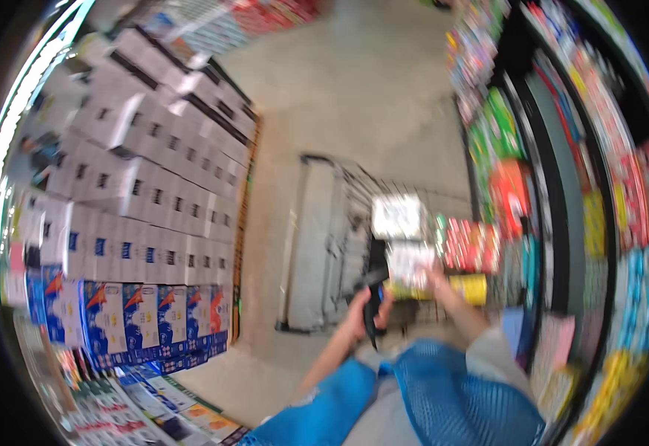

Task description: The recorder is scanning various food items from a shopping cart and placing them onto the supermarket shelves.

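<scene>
My left hand (364, 313) is wrapped around the grip of a black handheld device (374, 312), which looks like a barcode scanner. Blur hides its details. At the lower right edge of a white and pink package (410, 263), my right hand (437, 280) has its fingers on the wrapping and appears to hold it. This package is over a wire shopping cart (332, 240). Just beyond it, in or over the cart, is a bright white package (398, 216). Red packs (472, 245) and a yellow pack (469, 289) are close by on the right.
Stacked white cartons (174, 178) and blue-and-white boxes (146, 323) line the left side. Shelves (558, 184) of packaged goods run along the right, with green packs (497, 134) near the cart. Grey floor (324, 89) stretches between them. A person (43, 153) is at the far left.
</scene>
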The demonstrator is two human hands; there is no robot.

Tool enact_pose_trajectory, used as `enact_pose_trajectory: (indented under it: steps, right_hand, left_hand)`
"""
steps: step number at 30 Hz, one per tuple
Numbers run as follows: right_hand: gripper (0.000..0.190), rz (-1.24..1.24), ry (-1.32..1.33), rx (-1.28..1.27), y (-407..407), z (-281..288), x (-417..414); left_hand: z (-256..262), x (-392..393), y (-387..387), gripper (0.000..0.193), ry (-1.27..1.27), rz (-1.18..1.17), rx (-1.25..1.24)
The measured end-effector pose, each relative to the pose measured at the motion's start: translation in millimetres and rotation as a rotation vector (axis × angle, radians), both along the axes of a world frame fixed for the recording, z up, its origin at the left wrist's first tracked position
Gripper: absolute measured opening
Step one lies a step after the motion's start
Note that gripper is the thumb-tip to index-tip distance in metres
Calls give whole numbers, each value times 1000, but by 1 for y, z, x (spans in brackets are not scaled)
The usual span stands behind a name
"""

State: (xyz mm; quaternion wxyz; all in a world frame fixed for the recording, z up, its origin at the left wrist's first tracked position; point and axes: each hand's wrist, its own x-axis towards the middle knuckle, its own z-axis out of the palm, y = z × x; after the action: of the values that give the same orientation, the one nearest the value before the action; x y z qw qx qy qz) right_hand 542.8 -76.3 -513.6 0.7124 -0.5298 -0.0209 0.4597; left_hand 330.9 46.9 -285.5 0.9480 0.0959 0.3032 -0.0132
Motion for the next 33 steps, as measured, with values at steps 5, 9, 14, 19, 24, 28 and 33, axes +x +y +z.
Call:
enact_pose_trajectory:
  steps: [5,9,14,19,24,28,33]
  right_hand:
    - [44,11,284,-250,-53,117,32]
    - [54,-172,304,-201,-111,176,37]
    - [51,-431,163,29,-167,264,17]
    - [48,-718,-32,28,-205,321,-3]
    - [49,-883,-16,133,-232,347,-21]
    - [54,-960,-109,177,-254,356,-19]
    - [64,-1027,-109,110,-273,363,-15]
  left_hand:
    - [53,20,22,40,33,-358,510]
    - [91,43,-4,43,53,-595,620]
    - [141,65,-52,33,-156,-711,666]
    - [186,103,-106,16,-266,-807,722]
    - [200,114,-156,13,-343,-868,759]
    - [207,121,-183,13,-372,-970,783]
    - [212,131,-205,14,-399,-1028,816]
